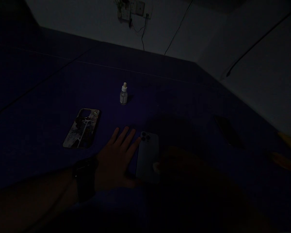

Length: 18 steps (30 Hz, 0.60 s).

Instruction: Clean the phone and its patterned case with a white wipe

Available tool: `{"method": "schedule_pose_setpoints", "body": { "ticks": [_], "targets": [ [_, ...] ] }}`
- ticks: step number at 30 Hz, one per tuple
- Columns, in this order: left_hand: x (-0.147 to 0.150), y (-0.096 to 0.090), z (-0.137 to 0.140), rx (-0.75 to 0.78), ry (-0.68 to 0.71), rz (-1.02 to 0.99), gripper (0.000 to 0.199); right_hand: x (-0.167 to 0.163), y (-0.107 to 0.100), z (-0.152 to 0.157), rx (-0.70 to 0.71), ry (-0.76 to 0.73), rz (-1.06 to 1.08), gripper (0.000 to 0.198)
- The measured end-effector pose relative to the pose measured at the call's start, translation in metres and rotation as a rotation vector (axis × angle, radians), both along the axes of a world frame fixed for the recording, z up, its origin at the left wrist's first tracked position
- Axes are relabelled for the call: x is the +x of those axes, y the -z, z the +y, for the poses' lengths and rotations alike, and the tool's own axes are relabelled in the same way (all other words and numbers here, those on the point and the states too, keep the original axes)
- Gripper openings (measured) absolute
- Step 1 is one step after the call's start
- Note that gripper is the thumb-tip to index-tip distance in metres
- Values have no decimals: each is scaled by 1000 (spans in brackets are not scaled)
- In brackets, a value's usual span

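Observation:
My left hand (117,155), with a dark watch (84,176) on its wrist, lies flat with its fingers spread. Its index fingertip and thumb touch the left side of a smartphone (147,152), which lies with its camera lenses upward. Deep shadow covers my right hand (177,161) at the phone's right side. A small pale piece (156,167) shows at its fingertips against the phone's back; what it is I cannot make out. To the left lies a patterned phone case (83,129). A small dropper bottle (123,96) stands upright beyond my hands.
The room is very dark. A dark flat object (228,132), perhaps another phone, lies on the purple surface (99,81) to the right. An orange-yellow item (289,144) is at the right edge. Wall sockets (133,8) with hanging cables (143,35) are at the back.

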State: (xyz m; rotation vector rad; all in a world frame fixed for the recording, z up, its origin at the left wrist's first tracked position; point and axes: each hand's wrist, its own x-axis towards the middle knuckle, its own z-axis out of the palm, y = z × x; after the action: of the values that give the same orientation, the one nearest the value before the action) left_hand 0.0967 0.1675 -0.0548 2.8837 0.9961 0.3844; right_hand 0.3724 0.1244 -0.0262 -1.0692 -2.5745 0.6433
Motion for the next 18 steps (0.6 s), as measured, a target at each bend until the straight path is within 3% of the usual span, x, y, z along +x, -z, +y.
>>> {"method": "schedule_pose_setpoints", "body": {
  "ticks": [6,8,13,15,18],
  "targets": [
    [2,-5,1,-30,-1,34,120,-3,-3,0,-135,-80,32,22],
    [2,-5,1,-36,-1,23,120,3,-5,1,-95,-73,6,19],
    [2,-5,0,-34,-8,4,117,2,-2,11,78,118,13,24],
    [2,-6,0,-41,-6,9,117,-7,0,14,125,119,50,23],
    [2,-6,0,-49,-6,25,117,-15,-2,15,87,49,73,18]
  ]
}}
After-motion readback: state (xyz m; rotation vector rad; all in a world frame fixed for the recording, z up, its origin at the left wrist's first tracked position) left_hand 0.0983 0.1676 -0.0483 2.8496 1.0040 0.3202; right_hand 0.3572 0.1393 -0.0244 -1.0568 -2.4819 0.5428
